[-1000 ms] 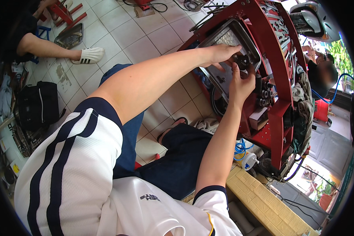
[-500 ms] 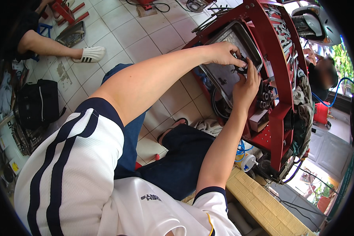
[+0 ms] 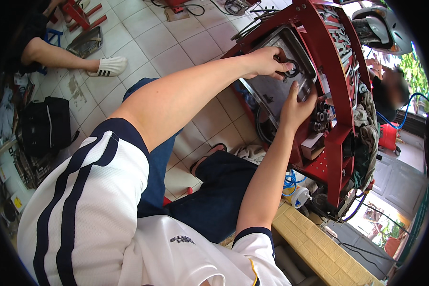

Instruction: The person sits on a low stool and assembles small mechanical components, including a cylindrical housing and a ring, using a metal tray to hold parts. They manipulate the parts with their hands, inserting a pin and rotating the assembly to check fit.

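Note:
My left hand point(image 3: 264, 63) reaches over a rectangular metal tray point(image 3: 279, 40) on a red tool cart. Its thumb and fingers pinch a black ring-shaped part point(image 3: 292, 69), whose round opening shows. Just below the ring, my right hand point(image 3: 299, 107) has its thumb apart from the fingers, with nothing visible between them. The right fingers are beside the tray's right rim, and their tips are partly hard to make out. A small dark spot lies on the tray bottom, too unclear to name.
The red cart point(image 3: 336, 86) carries several wrenches point(image 3: 338, 35) along its right side and sockets point(image 3: 321, 117) below. A yellow brick-patterned ledge point(image 3: 319, 243) runs at lower right. A black bag point(image 3: 46, 125) and another person's leg point(image 3: 64, 57) are at left.
My hands have drawn apart from their joint hold. The black ring now stays in the left hand alone, while the right hand has opened and shifted slightly down.

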{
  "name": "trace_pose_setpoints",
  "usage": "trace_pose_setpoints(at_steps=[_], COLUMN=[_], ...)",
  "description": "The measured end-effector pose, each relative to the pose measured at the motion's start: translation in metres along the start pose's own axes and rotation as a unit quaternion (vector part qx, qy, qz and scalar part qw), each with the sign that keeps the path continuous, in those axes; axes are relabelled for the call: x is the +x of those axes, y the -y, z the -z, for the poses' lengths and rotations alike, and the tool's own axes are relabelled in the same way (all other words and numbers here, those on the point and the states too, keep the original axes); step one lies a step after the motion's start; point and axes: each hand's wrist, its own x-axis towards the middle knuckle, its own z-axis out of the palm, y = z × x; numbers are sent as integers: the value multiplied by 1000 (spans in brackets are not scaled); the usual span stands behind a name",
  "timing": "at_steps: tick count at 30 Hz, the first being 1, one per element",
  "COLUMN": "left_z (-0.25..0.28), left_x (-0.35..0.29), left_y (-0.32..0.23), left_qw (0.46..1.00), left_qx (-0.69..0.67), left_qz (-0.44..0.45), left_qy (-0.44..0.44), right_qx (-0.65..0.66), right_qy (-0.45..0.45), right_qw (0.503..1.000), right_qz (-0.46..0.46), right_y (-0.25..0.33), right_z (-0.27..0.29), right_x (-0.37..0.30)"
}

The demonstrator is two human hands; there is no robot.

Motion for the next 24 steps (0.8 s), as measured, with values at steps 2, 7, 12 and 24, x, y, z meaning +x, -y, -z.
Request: trace_pose_setpoints(at_steps=[2,7,12,24], left_z=[-1,-2,-3,-6], left_x=[0,-1,-1,-3], left_y=[2,0,6,6], left_qw=[999,995,998,998], left_qx=[-29,85,55,63], left_qz=[-11,-3,-15,-14], left_qy=[-31,-46,6,5], right_qx=[142,209,262,195], right_qy=[121,211,245,187], right_qw=[964,919,888,929], right_qz=[-188,-259,-286,-252], right_y=[-6,-13,-9,-4], right_z=[-1,2,3,1], right_x=[-3,-7,-2,3])
